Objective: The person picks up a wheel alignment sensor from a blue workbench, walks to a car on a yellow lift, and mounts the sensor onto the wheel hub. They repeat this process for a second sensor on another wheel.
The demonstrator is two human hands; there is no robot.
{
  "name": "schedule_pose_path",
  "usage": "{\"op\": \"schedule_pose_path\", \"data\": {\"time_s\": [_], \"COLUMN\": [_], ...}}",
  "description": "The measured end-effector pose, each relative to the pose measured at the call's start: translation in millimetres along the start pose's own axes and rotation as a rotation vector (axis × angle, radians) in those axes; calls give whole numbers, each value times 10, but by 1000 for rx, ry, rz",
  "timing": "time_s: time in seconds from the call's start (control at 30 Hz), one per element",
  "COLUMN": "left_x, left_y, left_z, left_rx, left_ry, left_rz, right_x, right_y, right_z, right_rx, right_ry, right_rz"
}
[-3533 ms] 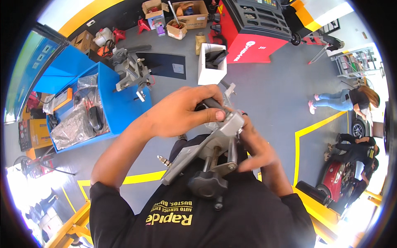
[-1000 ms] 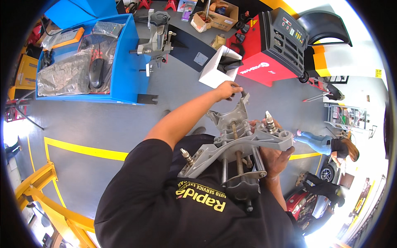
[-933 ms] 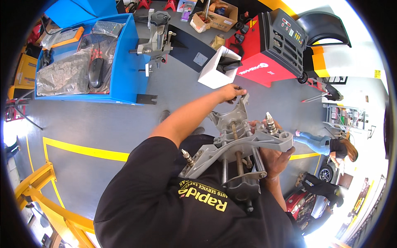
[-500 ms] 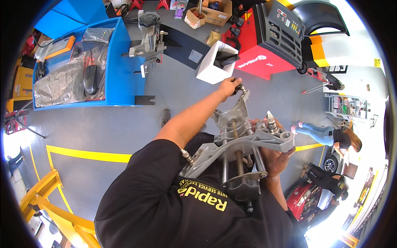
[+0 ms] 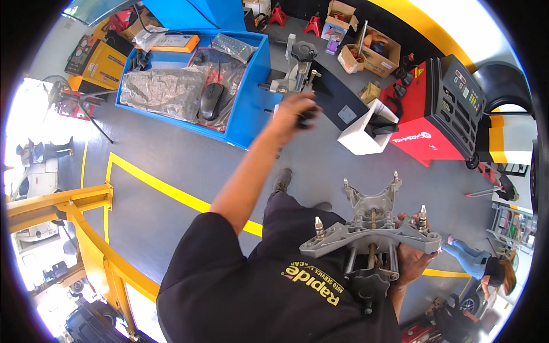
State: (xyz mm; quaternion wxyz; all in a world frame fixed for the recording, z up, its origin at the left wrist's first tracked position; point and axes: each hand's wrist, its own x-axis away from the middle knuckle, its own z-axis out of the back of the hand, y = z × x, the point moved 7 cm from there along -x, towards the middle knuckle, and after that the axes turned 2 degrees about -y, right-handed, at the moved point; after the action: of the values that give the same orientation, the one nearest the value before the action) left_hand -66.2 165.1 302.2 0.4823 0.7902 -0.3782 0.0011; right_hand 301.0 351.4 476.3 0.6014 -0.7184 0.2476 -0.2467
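Left hand (image 5: pixel 294 114) moved off gray metal fixture (image 5: pixel 372 237), fingers curled around dark part; right hand (image 5: pixel 414 260) fingers grip fixture underside.

Matt grey cast-metal bracket (image 5: pixel 372 231) with shiny threaded steel studs, glossy blue-painted metal tray (image 5: pixel 240 114), crinkled clear plastic sheet (image 5: pixel 163 91), brown cardboard boxes (image 5: pixel 374 54), smooth grey painted floor (image 5: pixel 171 154), black cotton shirt (image 5: pixel 251 297)

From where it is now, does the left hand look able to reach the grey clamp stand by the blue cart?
Probably yes. The left hand, blurred and gripping something small and dark, is stretched out just short of the grey clamp stand beside the blue cart. Nothing shows between them.
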Motion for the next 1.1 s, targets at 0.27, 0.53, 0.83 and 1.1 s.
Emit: {"op": "schedule_pose_path", "data": {"time_s": [0.27,0.53,0.83,1.1], "left_x": [230,-470,-573,-648], "left_y": [2079,2199,2166,2199], "left_z": [1445,1641,1688,1698], "left_rx": [-507,-1464,-1355,-1387], "left_ry": [583,658,674,773], "left_rz": [-440,-167,-173,-252], "right_x": [-129,-133,-112,-118], "right_y": [-34,17,-98,-160], "right_z": [-124,-222,-255,-363], "right_rx": [209,41,366,134], "right_ry": [-24,8,123,147], "right_rz": [51,51,78,114]}}
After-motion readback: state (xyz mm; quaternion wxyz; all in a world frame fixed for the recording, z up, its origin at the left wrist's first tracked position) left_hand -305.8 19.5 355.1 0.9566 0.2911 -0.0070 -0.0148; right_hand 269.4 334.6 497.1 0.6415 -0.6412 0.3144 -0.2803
